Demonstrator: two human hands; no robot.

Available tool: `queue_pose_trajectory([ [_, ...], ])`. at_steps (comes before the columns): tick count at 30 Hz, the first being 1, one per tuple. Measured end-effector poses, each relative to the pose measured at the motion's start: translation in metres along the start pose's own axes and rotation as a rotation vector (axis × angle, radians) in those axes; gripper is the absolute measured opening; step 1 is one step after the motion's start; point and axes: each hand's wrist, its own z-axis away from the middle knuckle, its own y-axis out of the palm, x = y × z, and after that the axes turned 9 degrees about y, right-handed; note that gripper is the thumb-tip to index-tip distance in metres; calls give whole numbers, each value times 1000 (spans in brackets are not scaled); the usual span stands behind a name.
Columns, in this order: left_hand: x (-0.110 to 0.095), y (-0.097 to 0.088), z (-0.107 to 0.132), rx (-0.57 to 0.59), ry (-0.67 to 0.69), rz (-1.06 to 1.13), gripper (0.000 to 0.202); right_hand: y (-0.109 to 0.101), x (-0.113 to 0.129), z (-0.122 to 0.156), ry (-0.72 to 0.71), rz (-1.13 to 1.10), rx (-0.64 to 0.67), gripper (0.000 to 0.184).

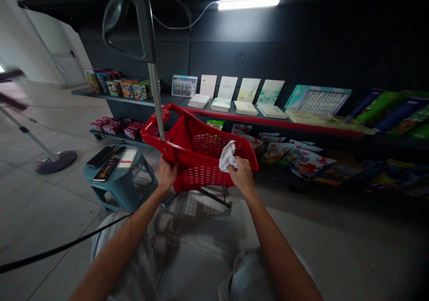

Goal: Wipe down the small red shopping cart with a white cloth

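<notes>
Head view showed a red shopping cart (197, 161) standing on the tiled floor (187, 252) before the person, its long side toward the body and its front end pointing right. Behind it ran a red-edged shelf (231, 116), and the basket's far rim came close to that edge, so room on that side was tight. A blue-grey stool (117, 196) stood near the cart's back end on the left, bearing dark flat items (100, 156), while a metal pole (156, 86) rose at the same end. The widest open floor lay to the right of the cart; more of it stretched between the cart and the person's knees (137, 265).

The right grip (243, 173) was closed on a crumpled white cloth (228, 157), pinched between thumb and fingers, with the cloth at the near rim of the basket, toward the front end. The left grip (167, 173) touched the near side of the cart, close to the back end and the stool; its fingers were partly hidden, so one cannot tell whether they were clamped on the wall or merely laid against it.
</notes>
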Motion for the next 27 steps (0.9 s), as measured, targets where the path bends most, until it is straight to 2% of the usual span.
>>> queue_pose_trajectory([
  [4,-11,-6,5,-75,9,74,100,2,4,2,3,18,30,35],
  [8,-23,-5,19,-25,-14,222,110,-1,0,1,18,61,36,34],
  [12,-32,-1,33,94,-184,325,109,-14,-6,0,58,103,18,35],
  [16,-40,2,40,216,-268,354,110,-29,-4,2,326,175,133,43],
  [19,-41,4,39,229,-258,363,111,-35,1,3,444,222,227,49],
  [27,-36,0,26,196,-216,346,107,-35,13,4,448,212,266,51],
])
